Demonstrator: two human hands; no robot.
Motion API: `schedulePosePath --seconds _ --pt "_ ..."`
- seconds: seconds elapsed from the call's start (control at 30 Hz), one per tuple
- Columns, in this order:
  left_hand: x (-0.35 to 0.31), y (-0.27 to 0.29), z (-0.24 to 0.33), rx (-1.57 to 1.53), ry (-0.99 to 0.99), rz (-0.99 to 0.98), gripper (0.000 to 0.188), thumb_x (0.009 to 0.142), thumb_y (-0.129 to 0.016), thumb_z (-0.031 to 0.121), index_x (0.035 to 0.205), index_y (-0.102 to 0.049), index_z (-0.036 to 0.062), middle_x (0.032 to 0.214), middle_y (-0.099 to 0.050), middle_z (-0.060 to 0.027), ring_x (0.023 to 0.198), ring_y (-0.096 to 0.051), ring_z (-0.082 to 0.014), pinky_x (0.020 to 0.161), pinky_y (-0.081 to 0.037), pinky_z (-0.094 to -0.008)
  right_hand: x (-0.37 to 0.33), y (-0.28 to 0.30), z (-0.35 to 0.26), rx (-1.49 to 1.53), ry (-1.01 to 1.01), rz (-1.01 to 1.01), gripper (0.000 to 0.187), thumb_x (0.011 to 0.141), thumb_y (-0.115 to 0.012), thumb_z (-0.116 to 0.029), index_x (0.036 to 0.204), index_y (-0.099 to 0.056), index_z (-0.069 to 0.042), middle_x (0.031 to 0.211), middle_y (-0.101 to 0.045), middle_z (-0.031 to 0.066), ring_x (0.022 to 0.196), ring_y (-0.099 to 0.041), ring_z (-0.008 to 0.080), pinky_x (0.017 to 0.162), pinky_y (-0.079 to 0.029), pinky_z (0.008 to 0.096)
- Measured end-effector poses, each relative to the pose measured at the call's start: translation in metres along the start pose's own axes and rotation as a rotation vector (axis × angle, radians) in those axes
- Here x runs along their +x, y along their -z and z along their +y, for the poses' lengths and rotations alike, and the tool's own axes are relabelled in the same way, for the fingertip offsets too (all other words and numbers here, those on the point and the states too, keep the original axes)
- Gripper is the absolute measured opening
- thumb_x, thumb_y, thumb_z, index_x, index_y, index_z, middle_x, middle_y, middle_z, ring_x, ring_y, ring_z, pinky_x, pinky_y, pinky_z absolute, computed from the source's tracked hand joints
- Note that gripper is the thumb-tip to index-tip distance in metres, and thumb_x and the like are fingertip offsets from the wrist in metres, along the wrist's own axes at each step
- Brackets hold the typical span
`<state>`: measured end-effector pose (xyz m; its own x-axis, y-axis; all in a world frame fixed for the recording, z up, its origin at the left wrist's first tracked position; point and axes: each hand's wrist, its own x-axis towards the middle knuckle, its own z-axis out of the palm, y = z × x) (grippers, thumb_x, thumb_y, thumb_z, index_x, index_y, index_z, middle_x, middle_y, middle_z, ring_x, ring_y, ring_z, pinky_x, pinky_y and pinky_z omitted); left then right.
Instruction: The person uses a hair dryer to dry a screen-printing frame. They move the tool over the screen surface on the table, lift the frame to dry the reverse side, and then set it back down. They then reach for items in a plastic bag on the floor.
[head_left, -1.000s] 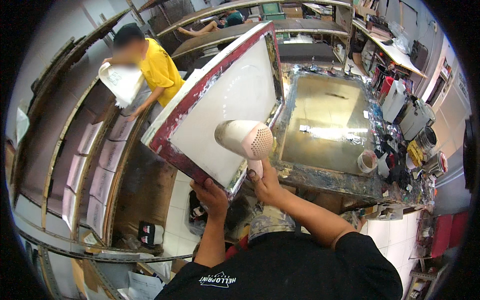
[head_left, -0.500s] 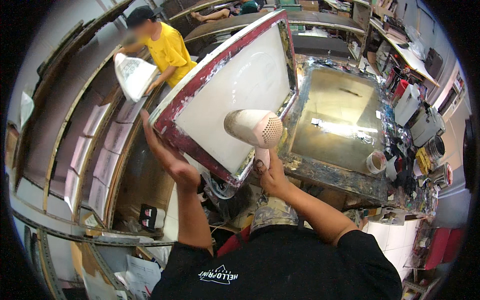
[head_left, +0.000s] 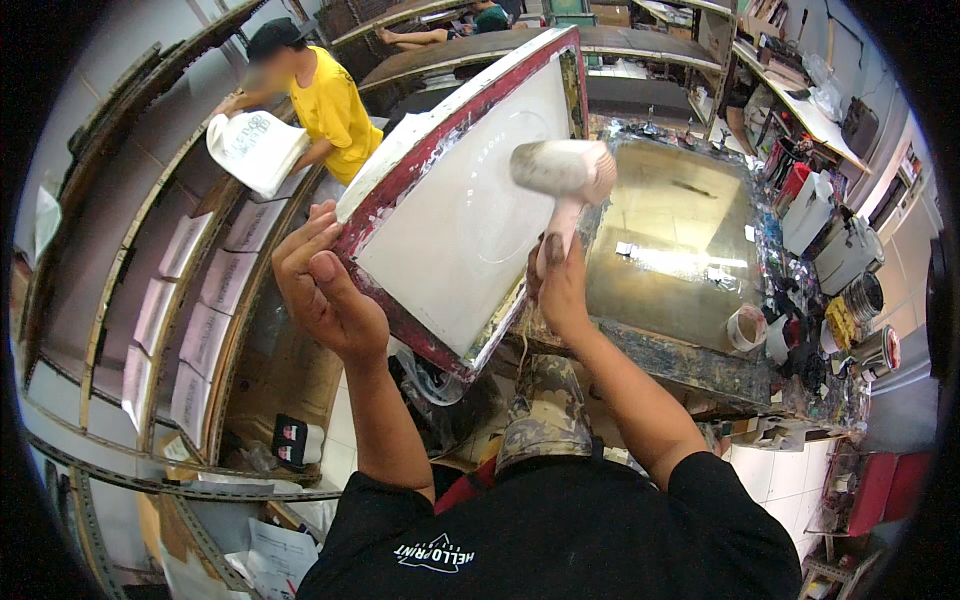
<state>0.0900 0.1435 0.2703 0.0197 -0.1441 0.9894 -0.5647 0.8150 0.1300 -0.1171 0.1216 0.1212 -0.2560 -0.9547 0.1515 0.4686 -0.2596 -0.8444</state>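
A screen printing frame (head_left: pixel 415 200) with dark red borders and pale mesh stands tilted in front of me. My left hand (head_left: pixel 335 290) is at its left corner, palm toward me, with bent fingers against the frame's edge. Part of that grip is hidden. In my right hand (head_left: pixel 562 285) is the handle of a pale pink hair dryer (head_left: pixel 562 170), its fingers wrapped round it. The dryer's nozzle points left across the mesh, and the dryer is slightly blurred. Dark stains mark my right fingers. Faint pale lettering and a round outline show on the mesh.
To the right, a paint-stained worktable (head_left: pixel 680 230) carries a shiny plate, a small tub (head_left: pixel 746 327) and several containers. Racks (head_left: pixel 215 290) with pale printed pieces run along the left. A co-worker in a yellow shirt (head_left: pixel 335 110) handles a white printed piece (head_left: pixel 258 150) there.
The hair dryer has moved up and to the right in my right hand. My left hand has turned, its fingers now bent at the frame's edge. The co-worker's white piece has shifted left.
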Motion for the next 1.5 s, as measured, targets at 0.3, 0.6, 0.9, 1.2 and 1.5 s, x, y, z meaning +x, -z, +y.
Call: schedulePosePath --seconds 0.3,0.6,0.9,1.2,1.5 --pt "0.000 0.000 -0.004 -0.015 0.004 0.003 0.031 0.108 -0.038 0.025 0.107 -0.055 -0.0003 0.112 -0.059 -0.0163 0.111 -0.062 -0.0281 0.103 -0.048 -0.0467 -0.002 -0.023 -0.023 0.012 -0.078 0.022 0.035 0.105 -0.045 -0.047 0.107 -0.041 -0.012 0.067 -0.045 0.0011 0.047 -0.038 0.0103 0.041 -0.030 0.0267" --pt "-0.002 0.000 -0.005 0.020 0.022 0.007 0.030 0.107 -0.042 0.027 0.108 -0.056 0.0004 0.113 -0.060 -0.0172 0.111 -0.061 -0.0291 0.103 -0.047 -0.0461 -0.062 -0.018 0.033 -0.302 0.349 -0.372 0.049 0.103 -0.050 -0.041 0.129 -0.043 0.000 0.084 -0.061 0.0096 0.071 -0.058 0.0199 0.063 -0.047 0.0346" --pt "-0.001 0.002 0.002 -0.004 0.006 0.003 0.028 0.105 -0.047 0.028 0.107 -0.057 0.0015 0.112 -0.059 -0.0144 0.110 -0.060 -0.0273 0.104 -0.047 -0.0476 0.043 -0.019 -0.017 0.088 0.124 0.011 0.040 0.105 -0.043 -0.047 0.111 -0.046 -0.008 0.066 -0.049 0.0007 0.048 -0.044 0.0111 0.042 -0.037 0.0283" --pt "-0.001 0.000 0.002 -0.019 -0.002 -0.003 0.027 0.104 -0.051 0.027 0.108 -0.056 0.0015 0.112 -0.059 -0.0142 0.113 -0.060 -0.0284 0.105 -0.046 -0.0475 0.117 -0.011 -0.059 0.291 0.069 0.106 0.040 0.101 -0.049 -0.056 0.098 -0.036 -0.018 0.065 -0.042 -0.0012 0.046 -0.034 0.0077 0.040 -0.027 0.0239" --pt "-0.004 0.000 -0.001 -0.036 0.013 0.000 0.026 0.103 -0.053 0.026 0.112 -0.054 0.0018 0.113 -0.056 -0.0135 0.116 -0.059 -0.0301 0.105 -0.046 -0.0479 0.116 -0.002 -0.039 0.244 0.027 0.188 0.040 0.102 -0.047 -0.055 0.096 -0.038 -0.016 0.066 -0.042 -0.0006 0.046 -0.034 0.0088 0.040 -0.028 0.0253"
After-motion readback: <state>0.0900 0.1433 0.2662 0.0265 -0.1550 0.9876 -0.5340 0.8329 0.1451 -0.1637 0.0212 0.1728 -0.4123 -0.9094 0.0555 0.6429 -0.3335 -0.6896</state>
